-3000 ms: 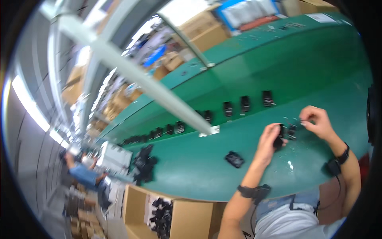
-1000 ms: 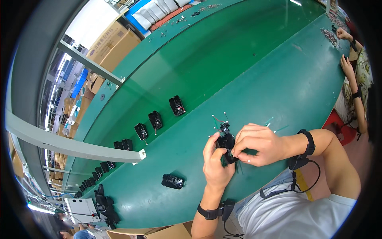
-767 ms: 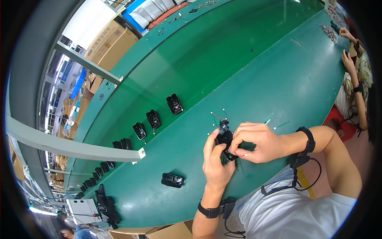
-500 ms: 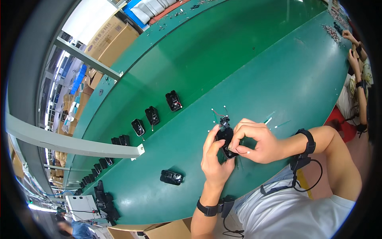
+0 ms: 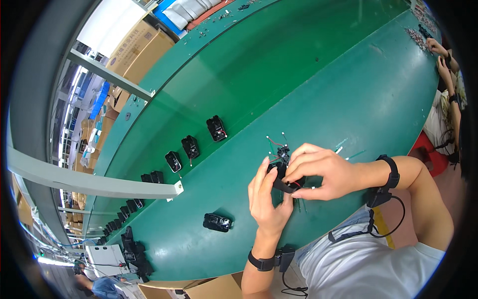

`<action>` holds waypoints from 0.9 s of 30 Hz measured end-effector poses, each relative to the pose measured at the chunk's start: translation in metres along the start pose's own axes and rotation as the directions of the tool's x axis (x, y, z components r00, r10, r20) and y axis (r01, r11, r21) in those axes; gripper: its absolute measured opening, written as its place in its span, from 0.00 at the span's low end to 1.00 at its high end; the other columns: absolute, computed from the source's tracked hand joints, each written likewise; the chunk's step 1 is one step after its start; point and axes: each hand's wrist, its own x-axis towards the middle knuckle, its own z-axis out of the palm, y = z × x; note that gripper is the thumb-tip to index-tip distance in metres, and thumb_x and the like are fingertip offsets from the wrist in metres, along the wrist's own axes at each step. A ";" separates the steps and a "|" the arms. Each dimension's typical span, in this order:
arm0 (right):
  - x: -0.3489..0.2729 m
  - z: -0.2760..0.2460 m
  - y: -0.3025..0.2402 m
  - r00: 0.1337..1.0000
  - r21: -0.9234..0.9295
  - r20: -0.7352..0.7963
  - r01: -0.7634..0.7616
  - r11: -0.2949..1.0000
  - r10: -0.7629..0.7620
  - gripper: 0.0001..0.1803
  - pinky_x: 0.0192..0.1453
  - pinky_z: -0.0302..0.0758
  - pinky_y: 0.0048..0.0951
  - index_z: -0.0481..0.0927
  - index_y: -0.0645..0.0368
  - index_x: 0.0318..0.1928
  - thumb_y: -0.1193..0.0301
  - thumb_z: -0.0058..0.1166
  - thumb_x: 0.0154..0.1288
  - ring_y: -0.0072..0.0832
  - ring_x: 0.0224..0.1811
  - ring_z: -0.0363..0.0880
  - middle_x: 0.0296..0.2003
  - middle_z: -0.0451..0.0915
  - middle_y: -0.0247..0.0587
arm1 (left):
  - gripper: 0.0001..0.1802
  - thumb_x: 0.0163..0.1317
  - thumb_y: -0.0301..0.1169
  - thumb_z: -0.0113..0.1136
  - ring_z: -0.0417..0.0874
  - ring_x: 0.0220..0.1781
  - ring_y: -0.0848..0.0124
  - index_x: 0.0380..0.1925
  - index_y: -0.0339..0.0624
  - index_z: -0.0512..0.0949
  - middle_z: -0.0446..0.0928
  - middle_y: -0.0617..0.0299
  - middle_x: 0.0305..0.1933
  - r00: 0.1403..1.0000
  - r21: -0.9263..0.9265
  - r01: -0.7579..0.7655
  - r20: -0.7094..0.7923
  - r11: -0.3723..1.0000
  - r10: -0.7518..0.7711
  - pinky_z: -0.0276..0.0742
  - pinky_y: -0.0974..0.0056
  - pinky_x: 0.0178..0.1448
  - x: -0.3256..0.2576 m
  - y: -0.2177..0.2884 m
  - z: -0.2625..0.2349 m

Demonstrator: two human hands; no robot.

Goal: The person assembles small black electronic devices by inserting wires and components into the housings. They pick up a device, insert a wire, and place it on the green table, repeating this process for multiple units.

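Row of black parts far left on green belt, lone black part near left, left hand and right hand both gripping small wired black part over the near belt edge, another person's hands far right.

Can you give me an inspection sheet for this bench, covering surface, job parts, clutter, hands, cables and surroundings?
Surface: long green workbench, curved by the lens.
Job's things: small black plastic part with thin wires, held above the bench.
Clutter: black plastic unit lying alone; row of similar black units further along; small loose bits beside the hands.
Hands: left hand and right hand both grip the part.
Cables: black cord hanging from the right wristband.
Surroundings: cardboard boxes behind the bench; another person's arms at the far right.
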 end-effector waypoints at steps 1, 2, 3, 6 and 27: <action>0.003 -0.004 -0.001 0.999 0.045 0.007 -0.034 0.998 0.034 0.15 0.55 0.77 0.37 0.85 0.60 0.42 0.70 0.72 0.54 0.41 0.51 0.79 0.49 0.80 0.43 | 0.33 0.43 0.20 0.75 0.83 0.55 0.52 0.54 0.36 0.77 0.79 0.44 0.61 1.000 0.006 0.004 -0.007 1.000 -0.004 0.80 0.57 0.57 0.001 0.001 0.000; 0.006 -0.008 0.000 0.998 0.090 0.016 -0.069 0.994 0.068 0.15 0.55 0.77 0.37 0.85 0.61 0.41 0.69 0.72 0.54 0.41 0.51 0.79 0.51 0.79 0.44 | 0.33 0.42 0.19 0.75 0.82 0.55 0.53 0.54 0.36 0.79 0.79 0.46 0.61 1.000 0.012 0.008 -0.015 1.000 -0.008 0.80 0.57 0.57 0.002 0.002 -0.001; 0.006 -0.013 0.005 0.989 0.137 0.088 -0.133 0.982 0.122 0.13 0.57 0.78 0.35 0.86 0.62 0.40 0.70 0.72 0.56 0.38 0.55 0.79 0.58 0.75 0.47 | 0.34 0.41 0.19 0.75 0.82 0.54 0.54 0.54 0.36 0.79 0.79 0.47 0.60 1.000 0.012 0.008 0.000 1.000 -0.008 0.79 0.57 0.57 0.004 0.004 -0.001; -0.001 -0.017 0.014 0.914 0.479 0.251 -0.404 0.780 0.319 0.13 0.60 0.78 0.34 0.86 0.62 0.41 0.70 0.72 0.58 0.35 0.60 0.77 0.58 0.75 0.49 | 0.35 0.40 0.22 0.77 0.81 0.53 0.56 0.56 0.38 0.80 0.80 0.52 0.58 0.999 0.026 -0.024 0.045 0.999 0.023 0.77 0.57 0.57 0.006 0.008 0.000; -0.001 -0.025 0.023 0.675 0.711 0.634 -0.701 0.060 0.378 0.14 0.62 0.80 0.32 0.82 0.64 0.50 0.67 0.60 0.71 0.27 0.50 0.84 0.47 0.84 0.40 | 0.32 0.38 0.36 0.81 0.80 0.44 0.57 0.48 0.38 0.85 0.80 0.56 0.42 0.993 0.079 -0.115 0.030 0.990 0.113 0.78 0.55 0.50 0.012 0.007 -0.002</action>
